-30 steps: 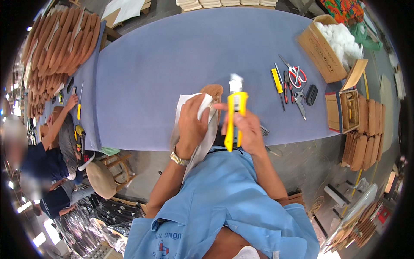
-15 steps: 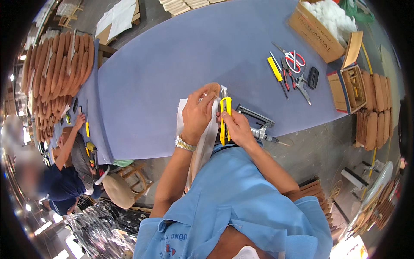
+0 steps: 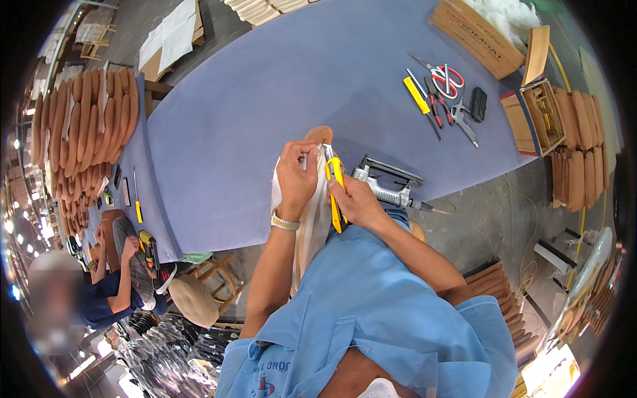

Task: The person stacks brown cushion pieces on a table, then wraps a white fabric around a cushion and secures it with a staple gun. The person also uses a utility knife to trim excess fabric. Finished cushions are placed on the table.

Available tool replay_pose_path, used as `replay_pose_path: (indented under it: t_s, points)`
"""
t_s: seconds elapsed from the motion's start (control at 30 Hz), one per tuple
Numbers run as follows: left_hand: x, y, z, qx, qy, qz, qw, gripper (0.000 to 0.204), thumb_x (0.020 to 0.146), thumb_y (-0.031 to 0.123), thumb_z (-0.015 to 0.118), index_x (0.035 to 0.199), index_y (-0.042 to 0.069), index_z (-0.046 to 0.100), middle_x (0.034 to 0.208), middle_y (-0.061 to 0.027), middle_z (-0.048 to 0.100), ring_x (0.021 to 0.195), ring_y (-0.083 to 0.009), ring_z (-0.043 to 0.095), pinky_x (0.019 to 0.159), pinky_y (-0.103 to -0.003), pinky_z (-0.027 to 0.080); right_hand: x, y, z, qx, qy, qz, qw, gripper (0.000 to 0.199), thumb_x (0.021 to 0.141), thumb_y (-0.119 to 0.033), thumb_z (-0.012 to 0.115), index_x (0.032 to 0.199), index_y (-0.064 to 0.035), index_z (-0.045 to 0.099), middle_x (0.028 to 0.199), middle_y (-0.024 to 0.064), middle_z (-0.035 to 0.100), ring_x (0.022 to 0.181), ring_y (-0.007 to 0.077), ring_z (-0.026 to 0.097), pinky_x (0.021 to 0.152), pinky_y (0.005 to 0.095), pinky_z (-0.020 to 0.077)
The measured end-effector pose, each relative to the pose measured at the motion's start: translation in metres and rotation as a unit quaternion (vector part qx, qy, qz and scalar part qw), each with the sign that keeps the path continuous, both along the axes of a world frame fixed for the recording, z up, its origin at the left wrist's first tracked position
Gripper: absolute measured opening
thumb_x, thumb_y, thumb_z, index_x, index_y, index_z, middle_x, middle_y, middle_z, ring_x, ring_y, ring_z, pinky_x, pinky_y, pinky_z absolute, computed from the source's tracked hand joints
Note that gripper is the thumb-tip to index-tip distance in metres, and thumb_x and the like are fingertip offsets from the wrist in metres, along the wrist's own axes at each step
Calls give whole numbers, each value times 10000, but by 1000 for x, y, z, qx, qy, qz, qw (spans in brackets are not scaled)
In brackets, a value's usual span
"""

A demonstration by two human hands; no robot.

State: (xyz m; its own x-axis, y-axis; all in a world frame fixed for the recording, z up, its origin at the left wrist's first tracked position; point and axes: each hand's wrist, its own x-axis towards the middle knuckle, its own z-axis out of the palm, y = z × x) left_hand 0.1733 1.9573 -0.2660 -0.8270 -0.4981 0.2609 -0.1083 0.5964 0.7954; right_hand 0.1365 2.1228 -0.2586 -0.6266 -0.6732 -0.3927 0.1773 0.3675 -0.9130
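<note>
A brown padded piece (image 3: pixel 320 134) with a rounded end lies in front of me at the table's near edge. White cloth (image 3: pixel 310 215) runs along it toward my body. My left hand (image 3: pixel 296 178) is pinching the cloth's edge near the rounded end, its fingers closed. In my right hand (image 3: pixel 359 201) is a yellow utility knife (image 3: pixel 335 180), its tip pointing away from me and touching or very close to the cloth beside my left fingertips. A silver and black staple gun (image 3: pixel 386 188) with a hose fitting rests just right of my right hand.
On the blue-covered table (image 3: pixel 232 132), scissors (image 3: pixel 446 80), a yellow-handled screwdriver (image 3: pixel 419 98), pliers (image 3: pixel 438 103) and an air blow gun (image 3: pixel 462 121) lie at the right. Cardboard box (image 3: pixel 478 40) stands behind. Brown padded pieces (image 3: pixel 86 123) are stacked at left, near a co-worker.
The knife has tilted, its tip moving left toward my left fingers. More of the staple gun shows. The co-worker's hand has drawn back from the tools on the left table.
</note>
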Motion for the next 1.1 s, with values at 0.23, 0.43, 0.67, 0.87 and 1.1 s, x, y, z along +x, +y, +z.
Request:
replay_pose_path:
  t_s: [0.23,0.43,0.67,0.87,1.1]
  points:
    - [1,-2,-8,-9,26,-18,999,60,888,-13,695,918,-3,643,970,-137,692,873,-281,655,768,-362,524,0,-8,-1,-21,0,-15,1000,289,1053,-278,499,970,-19,596,743,73,626,669,186,609,636,366,493]
    - [1,-3,-6,-40,40,-33,998,71,879,-28,684,917,1,633,965,-138,682,893,-299,648,790,-379,520,4,-10,-10,-41,20,6,999,262,1042,-262,526,960,-15,560,684,66,535,623,180,536,577,383,438]
    - [-1,0,-5,-14,84,-25,996,68,899,-34,671,925,7,623,975,-144,677,870,-299,662,768,-375,536,11,-14,-11,-50,5,4,999,342,1019,-327,508,957,5,562,740,217,637,717,424,657,652,501,492]
    - [12,7,25,-64,43,22,997,53,917,-12,671,916,9,622,1096,-166,695,1036,-339,658,899,-411,524,-9,18,8,-4,16,-45,999,405,1005,-407,566,937,-9,599,738,154,656,702,307,676,644,437,497]
    - [50,67,24,-225,-138,-78,961,83,886,98,719,879,48,653,1517,-273,454,1422,-469,395,1174,-577,299,-94,70,-92,242,147,-40,958,563,970,-534,576,1133,-2,660,1023,245,714,976,409,685,839,499,530]
